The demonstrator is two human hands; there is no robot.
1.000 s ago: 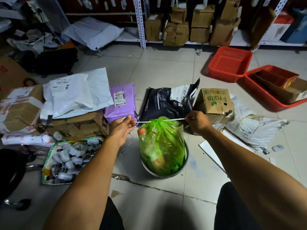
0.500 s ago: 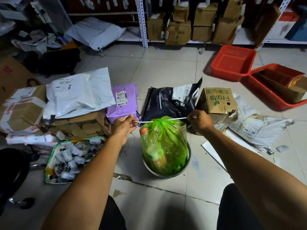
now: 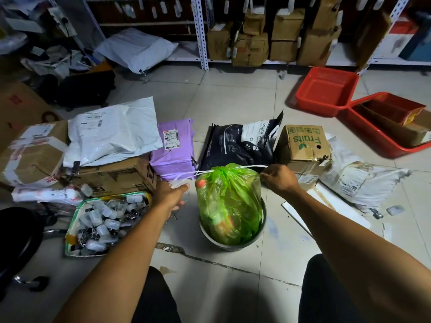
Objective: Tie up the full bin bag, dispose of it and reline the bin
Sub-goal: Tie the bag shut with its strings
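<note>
1. The green bin bag (image 3: 229, 203) stands stuffed full in a low round bin (image 3: 262, 231) on the tiled floor (image 3: 233, 96), right in front of the seated person. Its thin, glossy film is see-through enough to show orange and red scraps inside, and it bulges well above the bin's rim.
2. A white string (image 3: 247, 167) runs around the gathered neck of the bag and stretches out to both sides.
3. The left hand (image 3: 171, 194) has its fingers curled, pinching the left end of the string down low beside the bag. The right hand (image 3: 278, 179) grips the other end at neck height, fingers closed around it.
4. From where I stand, this looks like cinching the knot. To do it well, both ends want an even, opposite pull, kept level with the neck so the loop bites into the bunched film rather than sliding off the top. The film looks slippery, so a second knot seems wise.
5. The string looks like flat, fibrous plastic twine; jerked hard, it might cut the thin bag.
6. Just behind the bag lie a purple mailer (image 3: 173, 148), a crumpled black pouch (image 3: 235, 148) and a cardboard "Fruits" box (image 3: 303, 145).
7. Further right sit rigid red plastic crates (image 3: 326, 89).
</note>
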